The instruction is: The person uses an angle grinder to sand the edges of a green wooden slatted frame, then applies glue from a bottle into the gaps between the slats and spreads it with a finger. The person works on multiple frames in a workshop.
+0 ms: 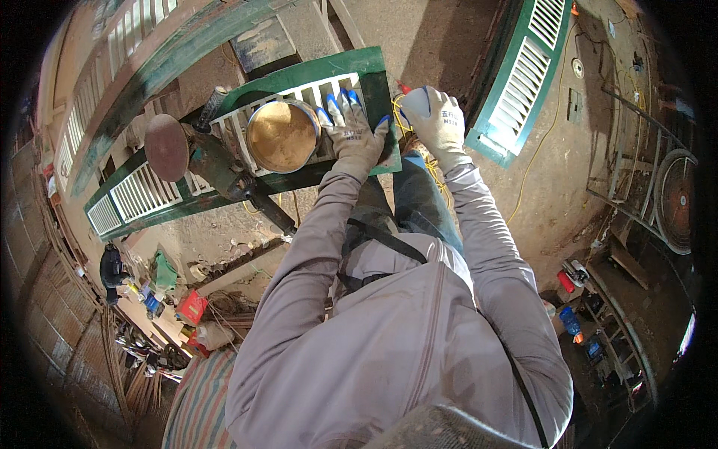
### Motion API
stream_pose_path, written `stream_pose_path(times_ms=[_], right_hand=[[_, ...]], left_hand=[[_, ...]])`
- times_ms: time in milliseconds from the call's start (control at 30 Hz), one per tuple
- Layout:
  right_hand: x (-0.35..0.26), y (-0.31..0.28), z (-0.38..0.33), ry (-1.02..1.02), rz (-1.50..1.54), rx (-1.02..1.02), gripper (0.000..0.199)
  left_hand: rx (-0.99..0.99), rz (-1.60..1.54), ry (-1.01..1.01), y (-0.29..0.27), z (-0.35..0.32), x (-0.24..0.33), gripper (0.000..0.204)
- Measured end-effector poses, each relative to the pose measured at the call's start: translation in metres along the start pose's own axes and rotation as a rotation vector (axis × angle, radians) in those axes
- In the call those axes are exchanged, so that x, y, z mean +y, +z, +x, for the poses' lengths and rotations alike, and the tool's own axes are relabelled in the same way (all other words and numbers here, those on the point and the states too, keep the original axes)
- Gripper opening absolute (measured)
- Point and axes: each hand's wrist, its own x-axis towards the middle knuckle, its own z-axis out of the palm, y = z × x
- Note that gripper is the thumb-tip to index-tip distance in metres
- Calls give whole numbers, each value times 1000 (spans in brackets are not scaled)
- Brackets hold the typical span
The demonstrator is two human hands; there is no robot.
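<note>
Both my hands wear pale work gloves with blue fingertips. My left hand (351, 131) rests with fingers spread on the white slats of a green-framed shutter panel (385, 112), next to a round tin (283, 136) whose top looks tan-brown. Just beyond the panel's right end, my right hand (441, 123) is closed on a rounded, flat grey-blue piece (416, 102); its exact kind I cannot make out. Left of the tin, an angle grinder (221, 166) with a brown sanding disc (167, 147) lies across the panel.
Another green-and-white shutter (516, 86) stands at the upper right, beside a yellow cord (535, 176). A large curved green frame (149, 78) lies at the far left. A fan (675, 200) sits at the right. Tools and a red box (192, 307) clutter the lower left.
</note>
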Motion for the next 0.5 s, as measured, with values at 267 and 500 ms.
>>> stream_pose_path(times_ms=[267,500], right_hand=[[-8,21,0,-121,9,66,62],[4,13,0,-12,21,7,73]], left_hand=[[-27,-77,-8,-6,2,0,102],[57,-143,-2,-2,2,0,103]])
